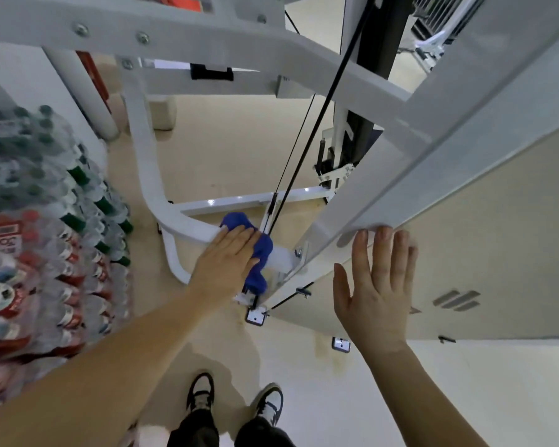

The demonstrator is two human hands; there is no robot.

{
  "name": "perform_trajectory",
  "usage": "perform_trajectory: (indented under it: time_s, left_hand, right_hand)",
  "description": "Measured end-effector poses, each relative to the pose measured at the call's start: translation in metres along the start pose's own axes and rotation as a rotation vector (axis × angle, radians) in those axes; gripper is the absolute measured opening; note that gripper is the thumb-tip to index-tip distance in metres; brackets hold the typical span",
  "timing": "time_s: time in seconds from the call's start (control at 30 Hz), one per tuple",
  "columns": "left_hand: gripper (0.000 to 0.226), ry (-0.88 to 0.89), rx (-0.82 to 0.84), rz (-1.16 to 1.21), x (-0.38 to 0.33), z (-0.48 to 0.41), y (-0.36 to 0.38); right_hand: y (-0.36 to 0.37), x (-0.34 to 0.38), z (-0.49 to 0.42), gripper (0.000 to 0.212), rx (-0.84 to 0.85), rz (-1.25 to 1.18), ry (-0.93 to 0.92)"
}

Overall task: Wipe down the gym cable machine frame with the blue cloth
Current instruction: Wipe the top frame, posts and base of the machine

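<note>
Where the white cable machine frame (400,150) fills the far and right of the view, its broad slanted beam runs down toward the floor, and a curved lower tube (188,225) meets it from the left. Shrink-wrapped packs of bottled water (46,237) are stacked on the left, close to that tube, and a beige panel (497,246) with small slots lies to the right. Two black cables (304,150) drop just past the tube, right beside the wiping spot. The right hand (378,285) is spread with its fingers straight and fingertips at the beam's lower edge, grasping nothing. The left hand (226,259) lies flat, fingers extended, pressing the blue cloth (262,253) onto the tube. The cloth is deep blue and bunched. It drapes over the tube and hangs down on its near side.
</note>
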State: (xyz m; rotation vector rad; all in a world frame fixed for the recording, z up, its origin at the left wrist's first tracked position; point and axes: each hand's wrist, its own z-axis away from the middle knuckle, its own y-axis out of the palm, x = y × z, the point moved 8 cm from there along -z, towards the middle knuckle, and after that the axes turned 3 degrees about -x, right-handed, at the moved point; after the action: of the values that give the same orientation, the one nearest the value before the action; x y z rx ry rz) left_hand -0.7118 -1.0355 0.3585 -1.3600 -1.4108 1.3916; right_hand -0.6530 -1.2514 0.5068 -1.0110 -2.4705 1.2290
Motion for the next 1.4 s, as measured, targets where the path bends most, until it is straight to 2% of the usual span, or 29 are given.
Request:
perform_trajectory:
  time_s: [0.1, 0.2, 0.27, 0.33, 0.43, 0.6, 0.7, 0.77, 0.83, 0.9, 0.93, 1.03, 1.13, 1.27, 1.33, 1.4]
  left_hand:
    - [0.055, -0.158, -0.007, 0.029, 0.027, 0.007, -0.007]
    - [0.055, -0.306, -0.031, 0.109, -0.021, -0.001, -0.001]
    - [0.055, -0.254, -0.010, 0.129, -0.065, -0.008, 0.006]
    - [0.056, -0.160, 0.053, 0.089, -0.078, -0.008, 0.014]
    - [0.057, -0.034, 0.080, 0.020, -0.051, 0.002, 0.013]
    - [0.060, -0.220, 0.092, -0.015, 0.060, 0.025, -0.011]
    - [0.059, -0.284, 0.063, 0.049, 0.076, 0.020, -0.019]
    - [0.058, -0.280, 0.060, 0.095, 0.070, 0.017, -0.019]
    - [0.057, -0.166, 0.097, 0.102, 0.074, 0.019, -0.014]
    - [0.056, -0.028, 0.123, 0.084, 0.102, 0.025, -0.015]
    - [0.056, -0.014, 0.137, 0.078, 0.126, 0.024, -0.019]
    - [0.062, -0.126, 0.169, 0.100, 0.205, 0.012, -0.034]
    - [0.070, -0.212, 0.184, 0.160, 0.226, -0.005, -0.042]
    - [0.063, -0.165, 0.172, 0.124, 0.221, 0.000, -0.039]
    - [0.060, -0.130, 0.176, 0.150, 0.242, -0.008, -0.037]
    - [0.056, -0.167, 0.168, 0.167, 0.271, -0.032, -0.039]
  right_hand:
    - [-0.001, 0.005, -0.002, 0.084, -0.006, -0.037, 0.028]
    - [-0.010, 0.017, -0.003, 0.077, 0.002, -0.166, 0.058]
    - [-0.018, 0.032, 0.000, 0.071, -0.002, -0.285, 0.017]
    - [-0.024, 0.050, 0.006, 0.065, 0.021, -0.389, -0.059]
    - [-0.008, 0.063, 0.011, 0.049, 0.151, -0.544, -0.061]
    - [0.059, 0.091, 0.003, 0.040, 0.468, -0.677, 0.106]
    - [0.097, 0.106, -0.005, 0.043, 0.583, -0.750, 0.281]
    - [0.117, 0.121, -0.018, 0.043, 0.555, -0.741, 0.317]
    - [0.139, 0.137, -0.028, 0.042, 0.552, -0.709, 0.326]
    - [0.161, 0.152, -0.034, 0.040, 0.657, -0.673, 0.385]
    - [0.169, 0.159, -0.036, 0.040, 0.710, -0.632, 0.401]
    - [0.185, 0.181, -0.048, 0.038, 0.755, -0.498, 0.303]
    - [0.198, 0.200, -0.061, 0.051, 0.815, -0.401, 0.280]
    - [0.220, 0.213, -0.079, 0.051, 0.989, -0.483, 0.323]
    - [0.227, 0.213, -0.086, 0.046, 1.082, -0.483, 0.294]
    - [0.232, 0.210, -0.088, 0.044, 1.141, -0.486, 0.290]
